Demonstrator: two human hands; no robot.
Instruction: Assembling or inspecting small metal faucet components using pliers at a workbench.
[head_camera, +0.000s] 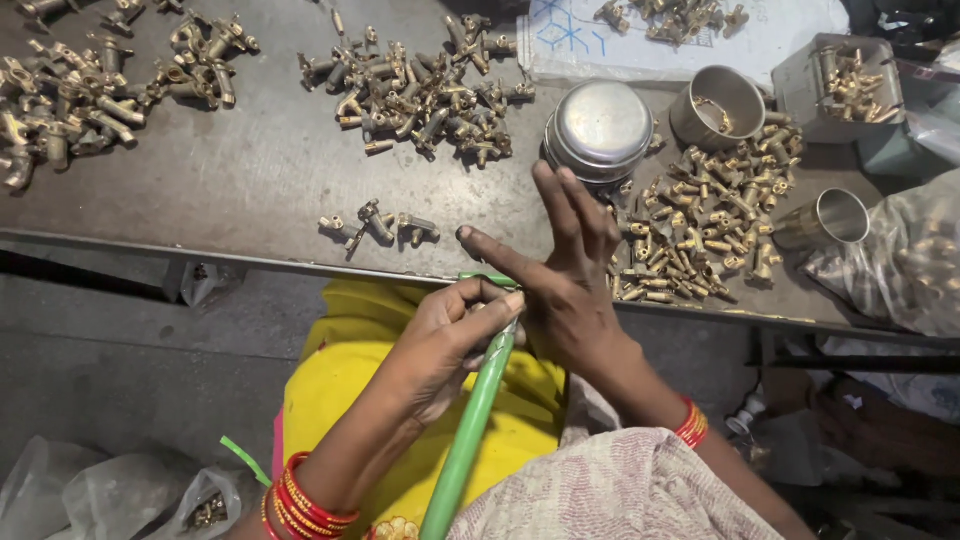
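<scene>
My left hand (450, 335) grips the top of a long green tool handle (470, 430) that runs down across my yellow lap. My right hand (560, 275) rests against the tool's upper end at the table's front edge, its fingers spread and pointing up toward the table. Whether a small part sits between the two hands is hidden. Just past my right fingertips lies a heap of small brass fittings (700, 220). A few grey assembled fittings (378, 226) lie apart on the metal table (250, 180), left of my hands.
A round steel tin with a lid (600, 128) stands behind my right hand, an open steel cup (718, 105) and a box of brass parts (850, 80) further right. Another steel cup (830, 218) lies beside a plastic bag (915, 260). Piles of grey fittings (420, 95) (70, 100) cover the table's back.
</scene>
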